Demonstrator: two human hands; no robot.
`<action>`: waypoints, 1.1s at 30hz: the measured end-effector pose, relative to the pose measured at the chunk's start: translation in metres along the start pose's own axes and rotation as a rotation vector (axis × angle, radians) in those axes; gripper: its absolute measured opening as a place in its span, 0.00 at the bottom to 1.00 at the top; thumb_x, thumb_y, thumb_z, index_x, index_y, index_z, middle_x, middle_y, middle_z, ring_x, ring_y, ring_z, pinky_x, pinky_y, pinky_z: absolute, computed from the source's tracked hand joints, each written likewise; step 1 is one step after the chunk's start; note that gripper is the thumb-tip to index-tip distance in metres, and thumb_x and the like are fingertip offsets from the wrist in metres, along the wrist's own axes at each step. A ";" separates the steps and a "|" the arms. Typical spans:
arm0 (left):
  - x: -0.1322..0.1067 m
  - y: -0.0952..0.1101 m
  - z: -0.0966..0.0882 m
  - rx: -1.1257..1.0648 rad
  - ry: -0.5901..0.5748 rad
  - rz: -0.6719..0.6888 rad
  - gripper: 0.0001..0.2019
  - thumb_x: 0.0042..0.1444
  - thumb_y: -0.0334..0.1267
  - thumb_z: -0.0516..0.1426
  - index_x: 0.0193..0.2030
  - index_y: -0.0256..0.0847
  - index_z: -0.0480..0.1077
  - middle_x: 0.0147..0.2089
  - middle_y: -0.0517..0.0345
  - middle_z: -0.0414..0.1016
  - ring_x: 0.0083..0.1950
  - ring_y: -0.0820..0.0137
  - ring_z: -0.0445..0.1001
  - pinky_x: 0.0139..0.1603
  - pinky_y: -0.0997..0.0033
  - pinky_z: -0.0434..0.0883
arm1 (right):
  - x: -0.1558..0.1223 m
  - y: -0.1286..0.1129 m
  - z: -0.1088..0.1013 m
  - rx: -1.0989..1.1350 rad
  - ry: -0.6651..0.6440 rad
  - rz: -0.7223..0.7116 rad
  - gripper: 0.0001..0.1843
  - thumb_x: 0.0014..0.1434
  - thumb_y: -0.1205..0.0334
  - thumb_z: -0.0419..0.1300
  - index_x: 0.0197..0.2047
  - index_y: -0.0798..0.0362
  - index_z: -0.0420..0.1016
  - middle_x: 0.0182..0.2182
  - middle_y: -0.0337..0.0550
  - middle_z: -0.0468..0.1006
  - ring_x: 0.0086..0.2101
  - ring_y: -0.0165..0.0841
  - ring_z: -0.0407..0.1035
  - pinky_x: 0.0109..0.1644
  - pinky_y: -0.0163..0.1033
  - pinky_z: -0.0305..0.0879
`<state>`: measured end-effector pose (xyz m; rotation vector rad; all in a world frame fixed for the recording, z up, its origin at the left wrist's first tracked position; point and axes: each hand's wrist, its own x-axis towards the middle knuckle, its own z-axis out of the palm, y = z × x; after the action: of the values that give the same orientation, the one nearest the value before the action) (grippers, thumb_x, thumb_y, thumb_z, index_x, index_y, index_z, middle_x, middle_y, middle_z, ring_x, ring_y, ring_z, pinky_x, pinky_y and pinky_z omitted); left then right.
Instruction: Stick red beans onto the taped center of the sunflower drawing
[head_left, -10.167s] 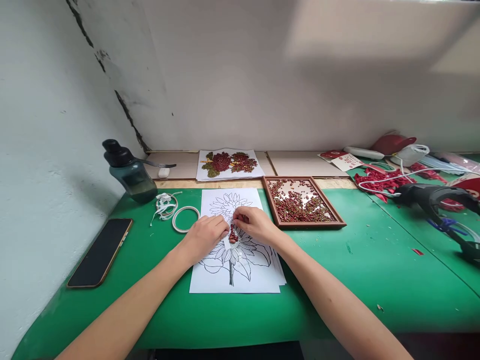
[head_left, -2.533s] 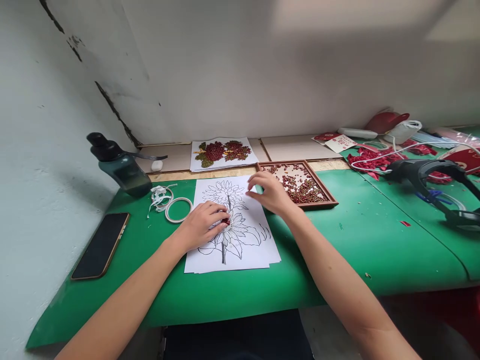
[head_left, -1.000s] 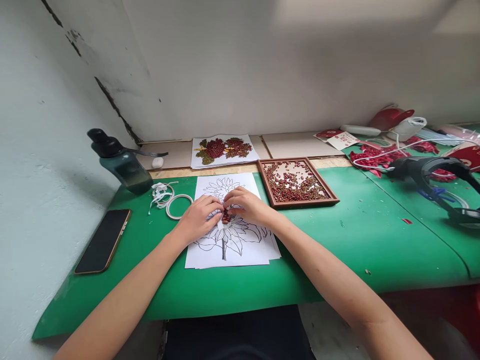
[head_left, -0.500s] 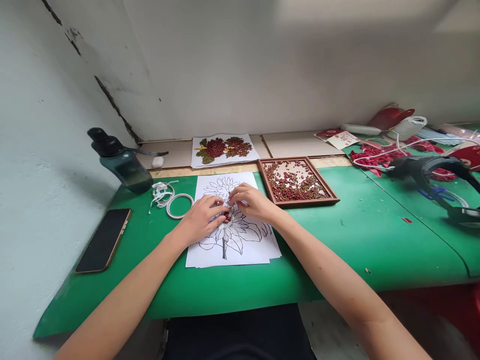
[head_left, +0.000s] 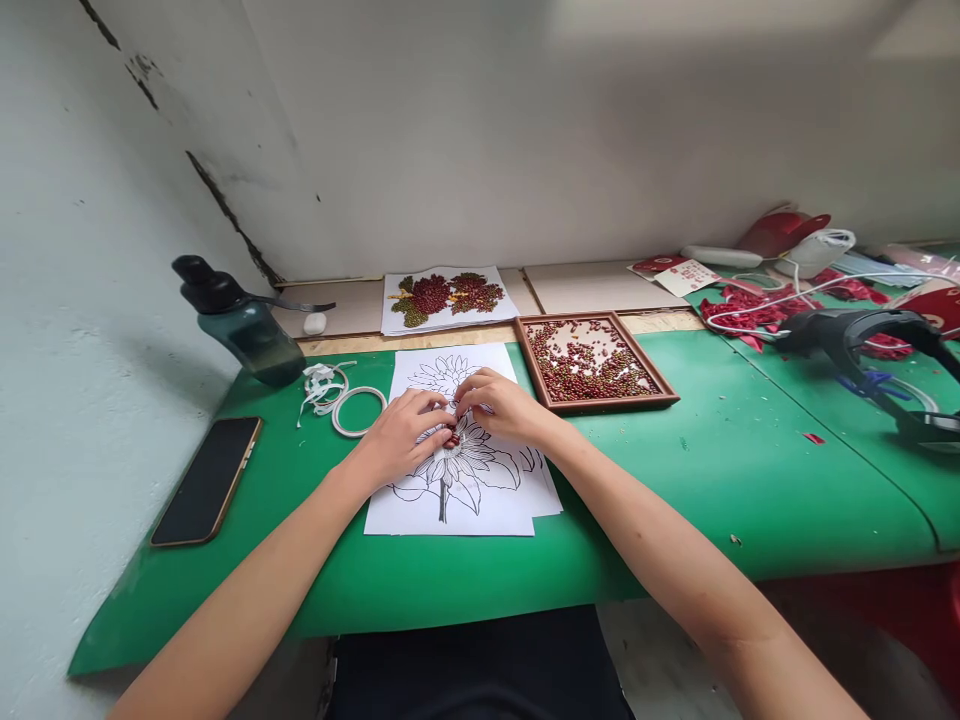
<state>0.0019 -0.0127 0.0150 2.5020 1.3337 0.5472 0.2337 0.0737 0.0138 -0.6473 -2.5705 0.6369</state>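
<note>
A sheet of paper [head_left: 495, 520] printed with a black line drawing of flowers lies on the green table, over at least one other sheet. My left hand [head_left: 401, 428] rests on its left side, fingers stretched and apart. Small reddish-brown beans [head_left: 452, 437] sit at the centre of the lower flower, close to my left fingertips. Just above them my right hand [head_left: 501, 402] is closed in a pinch over the drawing; whatever its fingertips hold is hidden. Beyond my right hand stands a brown-framed tray [head_left: 600, 407] of loose red and green beans.
A finished-looking bean picture [head_left: 450, 300] lies at the back. To the left are a dark bottle [head_left: 251, 335], a phone [head_left: 206, 482], a tape roll [head_left: 358, 434] and tangled white strips [head_left: 322, 385]. Black headgear [head_left: 877, 350], red scraps [head_left: 750, 310] and white cable clutter the right.
The bottom of the top sheet has shifted slightly left, turning the drawing a little. Both hands stay over the flower, with my right fingers only slightly moved.
</note>
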 end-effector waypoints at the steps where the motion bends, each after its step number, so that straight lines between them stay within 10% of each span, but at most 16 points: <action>1: 0.000 0.000 0.000 -0.003 -0.001 -0.001 0.13 0.75 0.44 0.51 0.56 0.48 0.75 0.62 0.52 0.73 0.63 0.57 0.69 0.63 0.49 0.72 | 0.000 0.000 0.000 0.002 -0.004 -0.002 0.23 0.55 0.82 0.54 0.41 0.50 0.84 0.45 0.44 0.83 0.49 0.40 0.70 0.56 0.47 0.67; 16: 0.000 0.001 -0.001 -0.019 -0.016 -0.007 0.14 0.74 0.44 0.52 0.58 0.50 0.76 0.63 0.52 0.72 0.64 0.56 0.69 0.61 0.50 0.73 | -0.001 0.001 -0.006 -0.025 -0.003 0.044 0.19 0.59 0.79 0.56 0.43 0.49 0.81 0.44 0.42 0.83 0.47 0.38 0.72 0.54 0.44 0.69; 25: -0.003 0.000 -0.002 -0.022 -0.015 0.025 0.16 0.75 0.45 0.51 0.62 0.53 0.76 0.66 0.51 0.71 0.65 0.56 0.69 0.61 0.48 0.73 | -0.039 0.063 -0.073 -0.188 0.365 0.601 0.19 0.63 0.66 0.56 0.55 0.56 0.81 0.56 0.57 0.80 0.58 0.52 0.71 0.64 0.58 0.64; 33: -0.004 0.001 -0.003 -0.033 -0.006 0.092 0.14 0.73 0.43 0.54 0.56 0.54 0.80 0.64 0.54 0.73 0.64 0.56 0.69 0.63 0.46 0.72 | -0.066 0.090 -0.086 -0.186 0.216 0.762 0.36 0.59 0.49 0.67 0.69 0.49 0.72 0.70 0.54 0.68 0.70 0.57 0.57 0.73 0.62 0.54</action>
<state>-0.0009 -0.0167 0.0176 2.5460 1.2025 0.5761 0.3590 0.1384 0.0186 -1.6885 -2.1473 0.5046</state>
